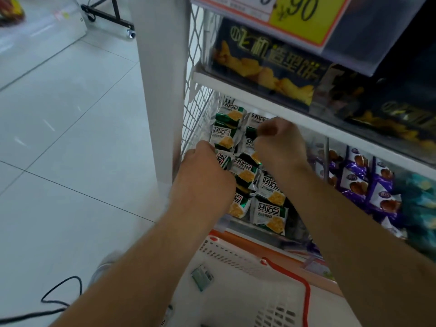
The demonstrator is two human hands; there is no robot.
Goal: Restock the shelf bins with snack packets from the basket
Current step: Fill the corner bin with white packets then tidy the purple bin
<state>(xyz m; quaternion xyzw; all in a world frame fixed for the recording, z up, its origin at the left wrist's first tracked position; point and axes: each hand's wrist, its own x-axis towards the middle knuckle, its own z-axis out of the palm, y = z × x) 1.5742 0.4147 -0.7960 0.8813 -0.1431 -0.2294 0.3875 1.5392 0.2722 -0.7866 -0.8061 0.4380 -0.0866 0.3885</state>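
A clear shelf bin (238, 223) holds several green-and-white snack packets (269, 213). My left hand (205, 175) reaches into the bin's left side, fingers closed around a green-and-white packet (223, 159). My right hand (278, 142) is deeper in the bin, pinching the dark green edge of another packet (251, 132). Below my arms sits the white basket (236, 256) with a red handle (304, 284); one small packet (202, 277) lies inside it.
A wire mesh panel (195, 102) and a white post (162, 90) bound the bin on the left. Purple packets (363, 182) fill the neighbouring bin on the right. Dark boxes (271, 64) sit on the shelf above. A black cable (59, 300) trails on the tiled floor.
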